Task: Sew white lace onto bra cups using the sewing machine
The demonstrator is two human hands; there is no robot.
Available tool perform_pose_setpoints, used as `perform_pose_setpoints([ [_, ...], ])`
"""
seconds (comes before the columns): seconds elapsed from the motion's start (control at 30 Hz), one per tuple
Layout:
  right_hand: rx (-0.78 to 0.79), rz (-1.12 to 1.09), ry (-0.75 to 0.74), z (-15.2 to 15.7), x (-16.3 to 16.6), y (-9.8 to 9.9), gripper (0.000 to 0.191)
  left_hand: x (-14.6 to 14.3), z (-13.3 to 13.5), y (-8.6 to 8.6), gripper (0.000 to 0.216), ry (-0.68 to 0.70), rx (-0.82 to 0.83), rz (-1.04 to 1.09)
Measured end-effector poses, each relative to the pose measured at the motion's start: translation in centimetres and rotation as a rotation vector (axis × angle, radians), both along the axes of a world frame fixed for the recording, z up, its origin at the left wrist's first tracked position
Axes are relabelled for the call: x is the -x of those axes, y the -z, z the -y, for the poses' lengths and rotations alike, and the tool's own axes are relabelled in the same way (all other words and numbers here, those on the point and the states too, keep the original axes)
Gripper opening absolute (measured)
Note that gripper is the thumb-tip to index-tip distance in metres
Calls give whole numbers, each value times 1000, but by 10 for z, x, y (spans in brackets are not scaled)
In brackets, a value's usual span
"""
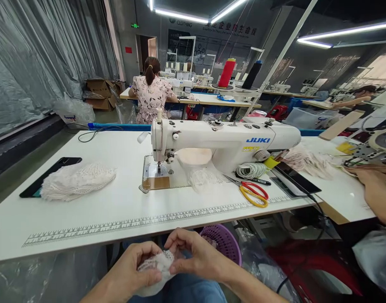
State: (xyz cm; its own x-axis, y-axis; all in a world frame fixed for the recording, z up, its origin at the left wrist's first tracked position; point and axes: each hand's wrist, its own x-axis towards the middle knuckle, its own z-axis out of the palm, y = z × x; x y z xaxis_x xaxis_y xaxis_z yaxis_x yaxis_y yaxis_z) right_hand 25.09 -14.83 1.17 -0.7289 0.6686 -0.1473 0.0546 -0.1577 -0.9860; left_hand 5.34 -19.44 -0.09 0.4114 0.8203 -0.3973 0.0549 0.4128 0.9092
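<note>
Over my lap, below the table's front edge, a piece of white lace fabric [159, 263] is bunched between my hands. My left hand [133, 269] is closed on its left side, thumb on top. My right hand [193, 256] pinches the lace's right edge between thumb and fingers. Ahead on the table stands a white sewing machine [193, 136], its needle area toward the left. A stack of white lace pieces [79, 181] lies on the left, partly over a dark flat object [32, 185]. A small heap of lace trim [207, 179] rests under the machine arm.
Scissors [254, 193] with red and yellow handles, a cord coil [251, 170] and a phone [297, 179] lie at the right. A printed ruler runs along the front edge. Below is a purple basket [224, 242]. Another person's arm [377, 193] reaches in at right; someone sits ahead.
</note>
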Motion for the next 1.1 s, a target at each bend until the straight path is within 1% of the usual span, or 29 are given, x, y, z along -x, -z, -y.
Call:
perform_pose_setpoints([
  [0.13,1,11,-8,2,2,0,34,-3,1,-4,53,16,17,7],
  [0.27,39,-17,-17,1,2,-1,39,-2,2,-6,49,-43,5,-44],
  [0.33,121,-3,-56,-1,-1,1,47,1,3,-8,48,-68,37,-61],
  [0.4,235,33,-133,-5,-5,5,54,4,4,-10,47,-79,89,-57],
  [0.47,283,57,-206,-8,-9,8,52,7,6,-12,45,-87,137,-29],
  [0.57,221,49,-257,-10,-14,10,47,10,8,-13,42,-116,202,33],
  [0.7,153,17,-298,-10,-16,7,47,10,10,-9,41,-167,267,66],
  [0.8,119,37,-300,-8,-13,6,46,9,9,-5,41,-158,280,85],
  [0.97,139,48,-266,-6,-11,10,42,11,6,0,42,-162,282,117],
  [1.1,95,45,-241,-7,-12,10,42,11,4,-3,53,-117,276,118],
])
